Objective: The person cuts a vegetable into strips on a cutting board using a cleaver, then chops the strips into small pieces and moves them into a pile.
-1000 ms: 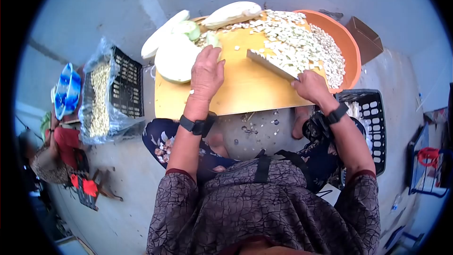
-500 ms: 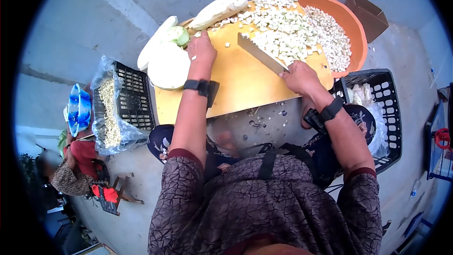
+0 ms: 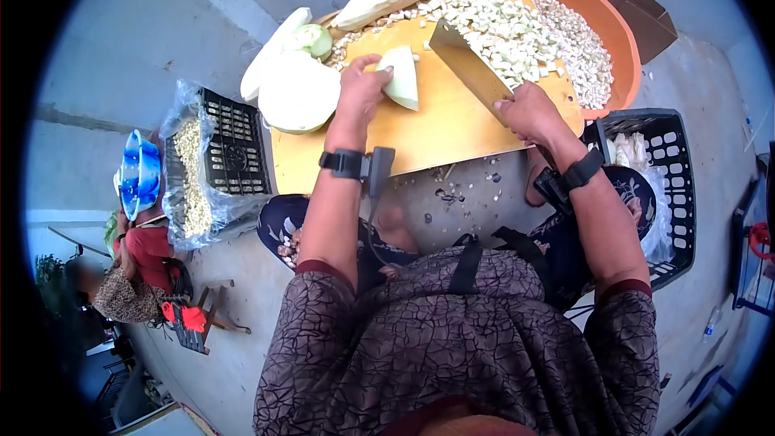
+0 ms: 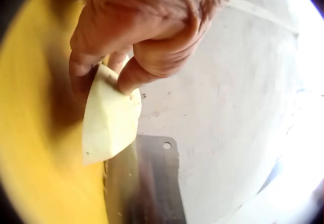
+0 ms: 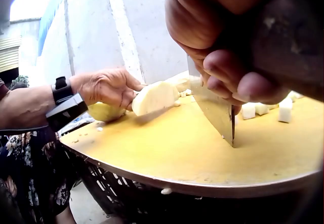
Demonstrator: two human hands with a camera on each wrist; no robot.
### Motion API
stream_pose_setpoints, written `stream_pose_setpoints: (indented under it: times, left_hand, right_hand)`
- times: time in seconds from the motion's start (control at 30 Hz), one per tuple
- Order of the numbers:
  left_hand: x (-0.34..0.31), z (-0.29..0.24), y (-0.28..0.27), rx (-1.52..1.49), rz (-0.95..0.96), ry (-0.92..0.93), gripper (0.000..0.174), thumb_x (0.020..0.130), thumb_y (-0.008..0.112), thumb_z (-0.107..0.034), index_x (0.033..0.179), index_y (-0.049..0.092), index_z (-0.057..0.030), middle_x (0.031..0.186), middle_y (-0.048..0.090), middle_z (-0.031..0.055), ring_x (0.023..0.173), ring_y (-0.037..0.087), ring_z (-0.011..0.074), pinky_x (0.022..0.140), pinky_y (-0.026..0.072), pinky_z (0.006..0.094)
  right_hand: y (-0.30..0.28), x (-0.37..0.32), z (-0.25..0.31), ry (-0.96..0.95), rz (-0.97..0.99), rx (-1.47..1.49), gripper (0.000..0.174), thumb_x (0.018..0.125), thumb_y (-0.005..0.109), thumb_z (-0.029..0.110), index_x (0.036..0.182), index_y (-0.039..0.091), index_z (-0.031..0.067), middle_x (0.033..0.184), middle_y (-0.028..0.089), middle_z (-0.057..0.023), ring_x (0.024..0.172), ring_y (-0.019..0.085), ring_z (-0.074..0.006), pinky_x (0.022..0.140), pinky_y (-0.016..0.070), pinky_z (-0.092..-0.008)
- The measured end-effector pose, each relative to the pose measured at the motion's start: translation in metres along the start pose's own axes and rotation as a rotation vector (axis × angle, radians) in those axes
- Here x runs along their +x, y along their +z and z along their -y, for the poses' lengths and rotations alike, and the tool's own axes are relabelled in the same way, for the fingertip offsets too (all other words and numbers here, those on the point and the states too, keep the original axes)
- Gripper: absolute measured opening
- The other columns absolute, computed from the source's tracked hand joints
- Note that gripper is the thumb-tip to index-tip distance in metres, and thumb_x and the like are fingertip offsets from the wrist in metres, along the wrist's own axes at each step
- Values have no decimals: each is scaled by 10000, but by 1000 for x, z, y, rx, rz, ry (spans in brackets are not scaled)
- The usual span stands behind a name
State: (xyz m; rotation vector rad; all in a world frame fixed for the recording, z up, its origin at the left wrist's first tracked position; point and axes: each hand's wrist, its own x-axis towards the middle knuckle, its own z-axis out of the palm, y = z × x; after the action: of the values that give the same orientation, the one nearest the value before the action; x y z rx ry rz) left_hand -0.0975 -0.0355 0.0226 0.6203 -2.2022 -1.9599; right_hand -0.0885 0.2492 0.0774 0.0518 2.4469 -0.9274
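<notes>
My left hand pinches a pale green-white chunk of peeled vegetable between thumb and fingers, over the left-middle of the yellow cutting board. In the left wrist view the chunk has flat cut faces, with a cleaver blade beyond it. My right hand grips the handle of the cleaver; its broad blade slants up and left across the board. Seen from the right wrist, the blade's lower corner is close to the board. Diced white pieces lie spread beyond the cleaver.
Large peeled vegetables lie at the board's left, another long one at its far edge. An orange basin of diced pieces stands far right. Black crates flank the board. Another person sits at left.
My left hand reached to the vegetables at the board's far left, then came back rightward with the chunk in its fingers. The cleaver stays in my right hand, its flat now turned more upward.
</notes>
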Motion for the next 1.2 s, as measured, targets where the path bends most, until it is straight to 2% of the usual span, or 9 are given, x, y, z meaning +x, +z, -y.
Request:
stream_pose_setpoints:
  times: [0.03,0.17,0.2,0.3,0.5,0.67,0.97,1.1,1.2]
  left_hand:
    - [-8,5,1,-243,50,-134,472,753,778,-155,1185,649,-17,884,692,143,777,684,247,734,551,353]
    - [-37,-4,-9,511,53,101,367,803,740,-130,1135,650,-1,965,682,147,779,680,257,726,548,365]
    - [-38,-2,-13,722,4,216,345,807,722,-126,1120,651,0,1031,680,165,931,665,313,846,527,410]
    - [-42,0,-23,669,90,597,402,798,707,-135,1182,645,-32,1233,624,208,1164,576,376,1016,453,437]
    - [-45,4,-15,730,399,740,486,797,692,-123,1277,617,-134,1510,405,219,1380,395,401,1140,353,448]
    - [-47,-4,-14,859,346,789,443,801,669,-134,1242,626,-141,1362,500,194,1254,491,402,1065,426,445]
    - [-65,-24,-8,952,337,761,372,761,762,-219,1102,646,-127,1178,556,125,1056,554,359,921,482,480]
    - [-53,-15,-11,932,368,1002,383,721,757,-204,1075,638,-116,1269,542,136,1143,526,370,946,460,487]
    - [-53,-13,-10,921,361,958,388,711,758,-192,1070,634,-116,1270,539,130,1158,516,365,940,460,464]
  right_hand:
    - [0,1,0,7,0,8,337,900,635,264,949,602,-68,680,647,-160,508,636,-243,470,517,-356]
    - [3,3,-4,7,-24,34,328,899,635,256,923,608,-70,668,641,-163,507,632,-246,476,513,-368]
    - [3,2,-3,2,-18,25,330,899,635,256,930,606,-71,668,641,-165,509,633,-246,483,513,-373]
    - [4,0,0,-1,-19,-23,339,903,641,272,951,613,-62,721,660,-183,546,649,-257,548,521,-385]
    - [12,2,-3,-26,-77,-157,356,907,645,317,993,660,-28,938,704,-216,845,697,-343,786,529,-421]
    - [13,-1,-2,-44,-59,-251,372,901,645,327,1041,671,-17,1024,702,-223,998,671,-375,864,515,-432]
    - [18,-15,6,-136,-110,-390,340,908,642,315,957,704,-16,975,709,-215,957,678,-373,848,525,-441]
    - [22,-21,8,-170,-115,-421,327,895,655,306,946,706,-13,953,709,-214,941,678,-373,838,524,-441]
    - [21,-19,7,-179,-121,-439,334,882,671,318,912,711,-12,952,708,-217,934,675,-381,836,522,-440]
